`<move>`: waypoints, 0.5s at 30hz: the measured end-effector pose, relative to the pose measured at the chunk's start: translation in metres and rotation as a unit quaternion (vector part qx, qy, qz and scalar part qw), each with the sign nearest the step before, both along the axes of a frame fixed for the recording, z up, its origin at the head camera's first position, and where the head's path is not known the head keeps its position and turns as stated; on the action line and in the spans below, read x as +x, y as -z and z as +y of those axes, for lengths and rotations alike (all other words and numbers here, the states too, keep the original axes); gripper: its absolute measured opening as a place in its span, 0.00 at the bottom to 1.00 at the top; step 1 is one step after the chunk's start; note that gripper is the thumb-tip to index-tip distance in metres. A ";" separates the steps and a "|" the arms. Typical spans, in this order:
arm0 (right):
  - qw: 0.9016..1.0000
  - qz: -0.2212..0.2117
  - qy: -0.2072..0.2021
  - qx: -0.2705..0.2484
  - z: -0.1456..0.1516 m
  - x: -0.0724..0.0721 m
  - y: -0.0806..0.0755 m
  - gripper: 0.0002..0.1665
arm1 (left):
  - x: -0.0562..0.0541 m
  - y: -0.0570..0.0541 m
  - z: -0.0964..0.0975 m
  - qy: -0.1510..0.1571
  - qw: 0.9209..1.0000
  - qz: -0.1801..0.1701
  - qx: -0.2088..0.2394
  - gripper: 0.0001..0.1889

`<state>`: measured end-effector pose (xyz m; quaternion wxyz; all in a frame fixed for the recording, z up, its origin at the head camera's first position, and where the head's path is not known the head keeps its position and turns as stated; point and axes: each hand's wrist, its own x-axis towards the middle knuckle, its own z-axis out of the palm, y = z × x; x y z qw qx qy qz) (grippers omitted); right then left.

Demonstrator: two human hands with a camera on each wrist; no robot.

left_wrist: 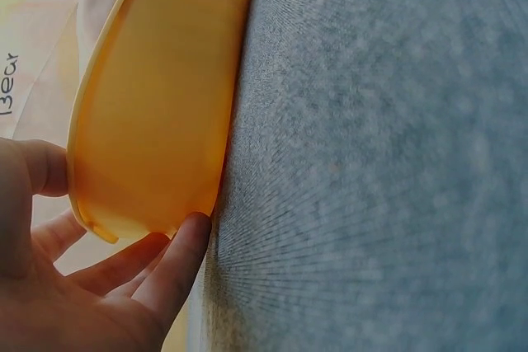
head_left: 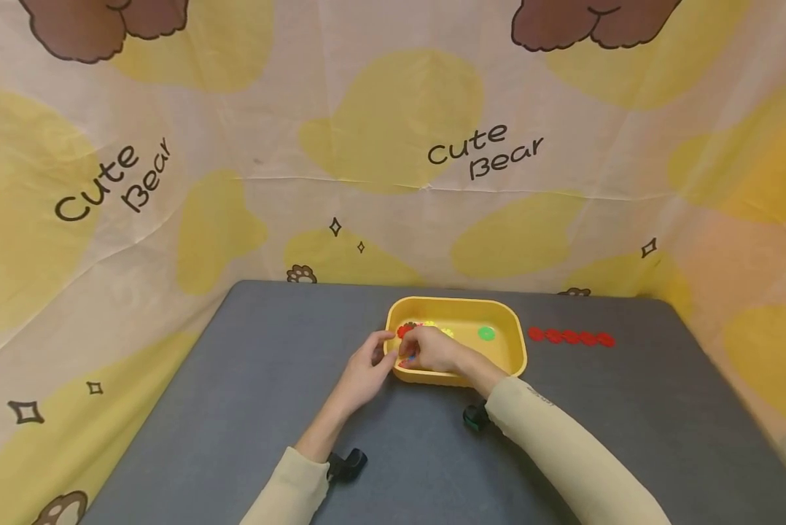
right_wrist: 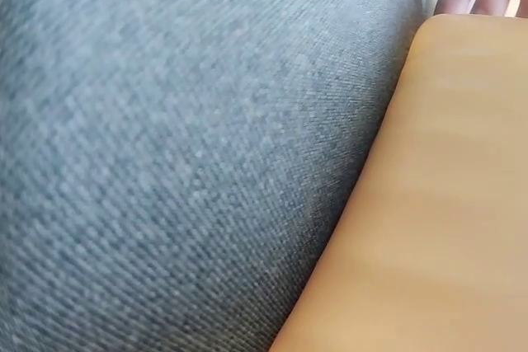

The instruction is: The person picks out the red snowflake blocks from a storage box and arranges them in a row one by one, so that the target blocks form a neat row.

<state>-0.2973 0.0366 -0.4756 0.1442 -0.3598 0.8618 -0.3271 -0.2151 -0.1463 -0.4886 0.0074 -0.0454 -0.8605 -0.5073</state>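
Note:
A yellow plastic tray stands on the grey table. At its left end my left hand holds the wall, fingertips spread along the outside and one digit at the rim, as the left wrist view shows with the hand around the tray's corner. My right hand reaches inside the tray's left part, fingers bent downward among small flower-shaped discs. Red discs lie just beyond its knuckles, and small red and blue bits show by its fingertips. I cannot tell whether the fingers pinch one.
A green disc lies in the tray's right half. Several red scalloped discs form a row on the table right of the tray. A patterned cloth hangs behind and beside the table.

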 end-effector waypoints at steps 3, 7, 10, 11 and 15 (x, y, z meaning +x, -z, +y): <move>1.000 0.011 -0.002 0.006 0.000 -0.001 0.001 0.07 | 0.000 0.000 0.001 -0.002 1.000 0.000 0.000 0.20; 1.000 0.013 0.008 0.009 0.000 0.000 -0.001 0.07 | -0.001 -0.001 0.002 -0.007 1.000 0.000 -0.002 0.21; 1.000 0.006 0.022 0.014 0.000 0.001 -0.002 0.07 | -0.001 0.000 0.002 -0.006 1.000 0.001 -0.005 0.21; 1.000 0.003 0.025 0.015 0.000 0.001 -0.002 0.07 | -0.001 0.000 0.002 -0.006 1.000 0.001 -0.005 0.21; 0.999 0.001 0.038 0.006 0.001 0.001 0.000 0.08 | -0.001 0.001 0.003 -0.007 1.000 -0.001 -0.002 0.21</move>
